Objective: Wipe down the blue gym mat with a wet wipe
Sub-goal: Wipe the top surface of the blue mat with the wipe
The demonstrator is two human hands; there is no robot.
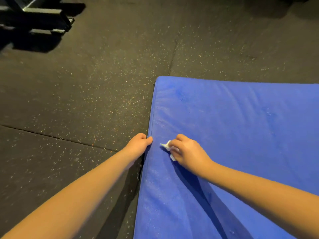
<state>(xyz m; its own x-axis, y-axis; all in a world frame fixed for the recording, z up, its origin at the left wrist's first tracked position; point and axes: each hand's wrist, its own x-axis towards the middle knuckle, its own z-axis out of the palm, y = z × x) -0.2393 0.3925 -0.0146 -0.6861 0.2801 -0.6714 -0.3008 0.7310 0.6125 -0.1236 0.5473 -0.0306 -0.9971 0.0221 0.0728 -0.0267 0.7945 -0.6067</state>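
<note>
— What's nearest to you?

— My arms, both bare. My left forearm [77, 192] comes in from the bottom left corner over the floor [77, 104]. My right forearm [259, 187] comes in from the right over the mat [241, 135].

— What is the left hand doing?

— My left hand [138, 144] is at the mat's left edge. The fingers are curled down over the side and the thumb lies on top, so I'm gripping that edge.

— And the right?

— My right hand [188, 152] is knuckles up on the mat, just beside the left. Its fingers are bent round a crumpled white wipe [166, 145], which I'm holding against the blue cover. One corner of the wipe pokes out toward my left hand, and another bit shows under my palm.

— Where does the mat lie?

— Flat on the floor, filling the lower right. Its far left corner sits just above the middle of my view. The cover has shallow creases, and a dark strip shows along the left side.

— And beyond it?

— Dark rubber floor with pale speckles. A seam [51, 136] runs from the left toward the mat near my left wrist. A second seam [174, 54] leads away from the mat's far corner. At the top left, well apart from the mat, a dark metal frame [46, 14] stands on the floor. I can't tell what it belongs to.
</note>
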